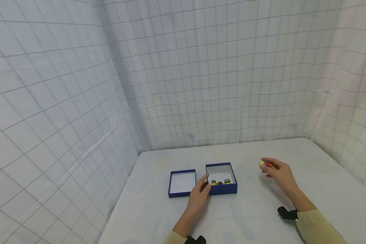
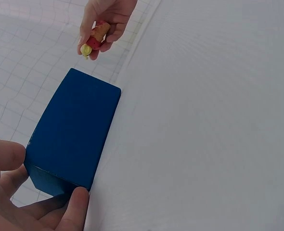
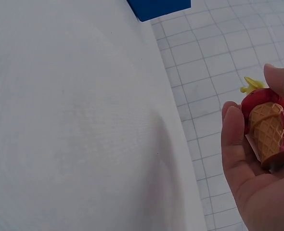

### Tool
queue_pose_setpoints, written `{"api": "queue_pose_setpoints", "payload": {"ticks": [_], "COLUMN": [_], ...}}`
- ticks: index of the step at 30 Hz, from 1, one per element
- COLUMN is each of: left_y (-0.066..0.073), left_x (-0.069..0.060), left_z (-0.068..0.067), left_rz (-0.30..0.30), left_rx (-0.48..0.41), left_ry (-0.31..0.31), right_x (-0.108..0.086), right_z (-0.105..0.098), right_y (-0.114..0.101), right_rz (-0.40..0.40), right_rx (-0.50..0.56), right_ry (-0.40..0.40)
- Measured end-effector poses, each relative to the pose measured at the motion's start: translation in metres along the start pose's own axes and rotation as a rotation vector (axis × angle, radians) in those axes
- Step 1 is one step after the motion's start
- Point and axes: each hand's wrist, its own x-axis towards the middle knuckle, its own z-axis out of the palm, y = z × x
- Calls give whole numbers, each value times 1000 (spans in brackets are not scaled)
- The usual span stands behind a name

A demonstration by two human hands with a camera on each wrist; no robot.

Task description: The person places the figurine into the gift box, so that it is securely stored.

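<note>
Counts up to two hands over the worktop (image 1: 149,210), one left hand (image 1: 198,194) and one right hand (image 1: 280,173), plus one blue box (image 1: 222,189), one shallow blue-rimmed tray (image 1: 183,182) nearer the left edge, and one toy ice-cream cone (image 3: 266,130). Along the box's near edge, comes to at least two yellow-and-black pieces (image 1: 227,181) and one brown piece (image 1: 220,183). Adds two black wrist pieces (image 1: 288,214).
</note>
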Motion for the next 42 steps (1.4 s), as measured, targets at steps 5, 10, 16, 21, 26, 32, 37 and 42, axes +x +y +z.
{"api": "queue_pose_setpoints", "payload": {"ticks": [5,10,16,21,26,32,37,42], "left_y": [0,1,1,1,1,1,1,2], "left_x": [1,0,-2,-2,-2,0,-1,-2], "left_z": [2,4,5,3,2,2,1,1], "left_rz": [15,12,2,-2,-8,-21,-11,3], "left_rx": [-10,-26,-38,-21,-10,1,4,1], "left_ry": [-4,-9,-27,-8,2,18,21,24], "right_x": [-3,-5,-6,-1,3,8,13,16], "right_z": [-1,-2,2,9,16,20,25,30], "right_y": [-3,-3,-6,-12,-15,-18,-21,-24], "right_rz": [-7,0,12,-11,-13,12,1,-23], "right_rx": [-3,-5,-28,-51,-69,-118,-177,-201], "right_ry": [-2,-31,-50,-74,-90,-92,-78,-74]}}
